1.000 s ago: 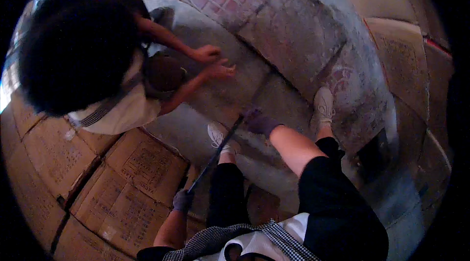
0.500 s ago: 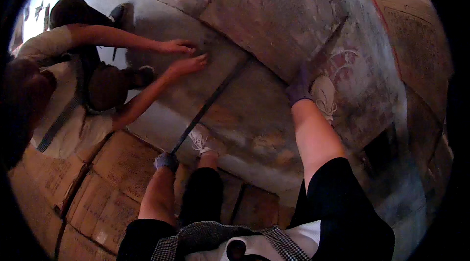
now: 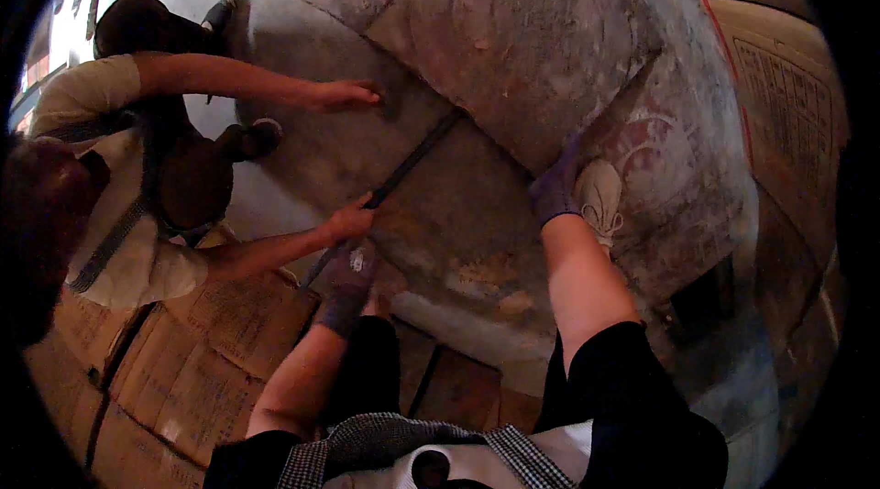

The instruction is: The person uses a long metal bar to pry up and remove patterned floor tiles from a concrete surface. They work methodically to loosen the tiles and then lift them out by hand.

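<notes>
My right hand (image 3: 555, 185), in a purple-grey glove, grips the near right corner of a rough paving slab (image 3: 513, 49) with a worn reddish pattern. A long dark metal bar (image 3: 412, 159) runs from that slab's near edge down toward my left foot. A co-worker's hand (image 3: 350, 219) is closed around the bar's lower half. Just below it, beside the bar, is my gloved left hand (image 3: 346, 283); its fingers are too dim and blurred to show whether they touch the bar. The co-worker's other hand (image 3: 353, 93) hovers over the floor, off the bar.
The co-worker (image 3: 119, 186) crouches at the left. Flattened cardboard (image 3: 183, 351) covers the floor at lower left, and cardboard boxes (image 3: 779, 76) stand at right. My pale right shoe (image 3: 599, 198) is beside my right hand. A dark gap (image 3: 704, 296) shows at right.
The co-worker has taken hold of the bar with one hand. My left hand has come off the bar's lower end and moved up and right. My right hand remains at the slab corner.
</notes>
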A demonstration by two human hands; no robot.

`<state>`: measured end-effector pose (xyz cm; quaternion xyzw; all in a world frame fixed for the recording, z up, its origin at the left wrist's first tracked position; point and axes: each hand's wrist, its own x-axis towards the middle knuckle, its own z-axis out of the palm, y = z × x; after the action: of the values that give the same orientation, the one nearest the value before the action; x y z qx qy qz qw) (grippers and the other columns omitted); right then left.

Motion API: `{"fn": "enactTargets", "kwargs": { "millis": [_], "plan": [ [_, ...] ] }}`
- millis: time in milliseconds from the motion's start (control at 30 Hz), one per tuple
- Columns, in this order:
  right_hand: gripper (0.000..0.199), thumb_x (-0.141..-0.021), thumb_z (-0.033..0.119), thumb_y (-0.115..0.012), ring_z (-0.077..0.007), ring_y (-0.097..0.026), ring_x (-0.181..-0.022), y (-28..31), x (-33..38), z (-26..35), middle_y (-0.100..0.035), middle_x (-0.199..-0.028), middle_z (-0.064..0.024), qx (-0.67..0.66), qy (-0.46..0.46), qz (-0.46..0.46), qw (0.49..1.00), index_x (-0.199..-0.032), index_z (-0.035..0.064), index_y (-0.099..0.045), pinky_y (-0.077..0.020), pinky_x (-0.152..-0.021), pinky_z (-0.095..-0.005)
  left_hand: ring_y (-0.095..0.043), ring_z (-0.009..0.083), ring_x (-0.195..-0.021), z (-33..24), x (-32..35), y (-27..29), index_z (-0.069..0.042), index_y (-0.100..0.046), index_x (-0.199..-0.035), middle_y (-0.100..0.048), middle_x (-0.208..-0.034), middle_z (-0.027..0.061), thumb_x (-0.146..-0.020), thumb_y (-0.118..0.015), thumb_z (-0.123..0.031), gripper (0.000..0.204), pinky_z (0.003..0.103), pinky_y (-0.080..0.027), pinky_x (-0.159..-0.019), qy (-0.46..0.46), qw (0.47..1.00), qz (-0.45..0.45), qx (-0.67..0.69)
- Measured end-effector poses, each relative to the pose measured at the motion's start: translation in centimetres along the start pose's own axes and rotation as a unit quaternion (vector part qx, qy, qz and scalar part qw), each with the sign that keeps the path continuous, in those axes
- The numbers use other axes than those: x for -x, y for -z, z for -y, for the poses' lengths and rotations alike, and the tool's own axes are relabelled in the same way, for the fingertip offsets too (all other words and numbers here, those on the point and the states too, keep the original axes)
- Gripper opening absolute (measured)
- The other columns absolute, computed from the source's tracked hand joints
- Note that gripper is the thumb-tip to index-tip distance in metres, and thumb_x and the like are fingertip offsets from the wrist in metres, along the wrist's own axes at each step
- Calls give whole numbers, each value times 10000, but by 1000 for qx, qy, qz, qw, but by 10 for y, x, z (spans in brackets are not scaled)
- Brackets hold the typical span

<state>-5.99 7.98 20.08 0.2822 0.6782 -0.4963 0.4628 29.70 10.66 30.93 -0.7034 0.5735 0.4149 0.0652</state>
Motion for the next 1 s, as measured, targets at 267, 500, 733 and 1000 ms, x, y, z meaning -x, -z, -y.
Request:
{"fn": "enactTargets", "kwargs": {
  "millis": [267, 500, 733, 1000],
  "plan": [
    [702, -854, 533, -503, -274, -370, -1277, -17, 2, 1, -363, -1413, -81, -77, -79, 44, 993, -1407, 145, -310, -302, -1059, -433, -499, 329, -1164, -112, -221, -142, -47, -494, -1269, -516, -1291, 148, -888, -560, -438, 550, 448, -373, -1007, 164, 732, 164, 641],
    [764, -817, 604, -543, -270, -390, -1263, 25, -37, -19, -378, -1405, -58, -169, -89, 113, 975, -1411, 184, -310, -345, -1032, -441, -456, 323, -1213, -184, -212, -136, -83, -446, -1319, -482, -1337, 102, -870, -562, -481, 611, 483, -330, -1044, 211, 628, 234, 711],
    [814, -827, 647, -487, -268, -354, -1299, 39, 2, 47, -322, -1459, -57, -202, -255, 141, 935, -1439, 155, -273, -283, -1070, -425, -503, 305, -1146, -258, -168, -109, -84, -463, -1306, -535, -1266, 92, -860, -557, -506, 622, 431, -382, -997, 233, 711, 222, 625],
    [822, -846, 663, -419, -274, -286, -1339, -10, -16, 36, -255, -1493, -69, -12, -84, 71, 994, -1459, 155, -215, -239, -1090, -418, -506, 290, -1158, -239, -183, -103, -91, -472, -1300, -540, -1259, 113, -893, -486, -530, 599, 444, -392, -979, 262, 765, 140, 571]
  ]
}}
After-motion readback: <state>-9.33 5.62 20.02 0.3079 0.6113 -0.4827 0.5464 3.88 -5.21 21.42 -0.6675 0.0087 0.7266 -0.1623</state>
